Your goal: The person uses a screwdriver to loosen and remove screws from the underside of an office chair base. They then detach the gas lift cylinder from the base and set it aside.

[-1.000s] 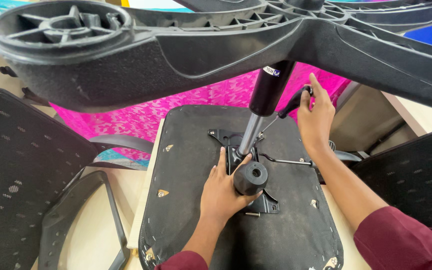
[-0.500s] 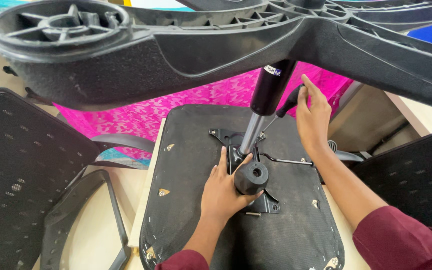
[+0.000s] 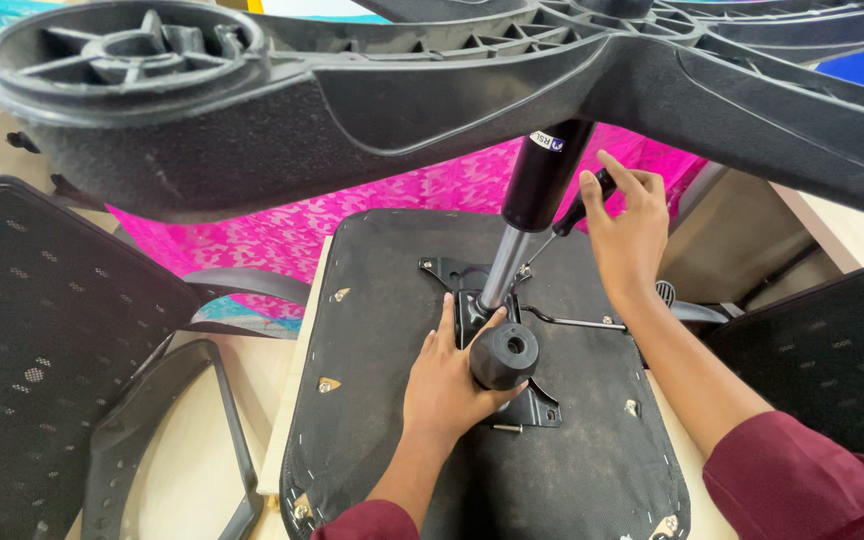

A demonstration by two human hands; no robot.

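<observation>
An upturned black chair seat (image 3: 382,330) lies on the table with its metal mechanism plate (image 3: 537,405) on top. A gas cylinder (image 3: 542,185) rises from the plate to the black star base (image 3: 372,100) overhead. My left hand (image 3: 447,385) rests flat on the seat and presses against the round black knob (image 3: 502,355) and the plate. My right hand (image 3: 627,235) grips the black handle of a screwdriver (image 3: 582,205), whose thin shaft slants down to a screw at the plate's far corner. A loose bolt (image 3: 505,428) lies by my left wrist.
Black mesh chair backs lie at the left (image 3: 42,330) and right (image 3: 832,350). A curved black armrest (image 3: 152,440) lies at the lower left. A pink patterned cloth (image 3: 282,225) covers the area behind the seat. A thin metal lever (image 3: 577,322) sticks out to the right.
My right hand has turned on the screwdriver handle, its fingers shifting from beside the handle to wrapped over it. The left hand has stayed put.
</observation>
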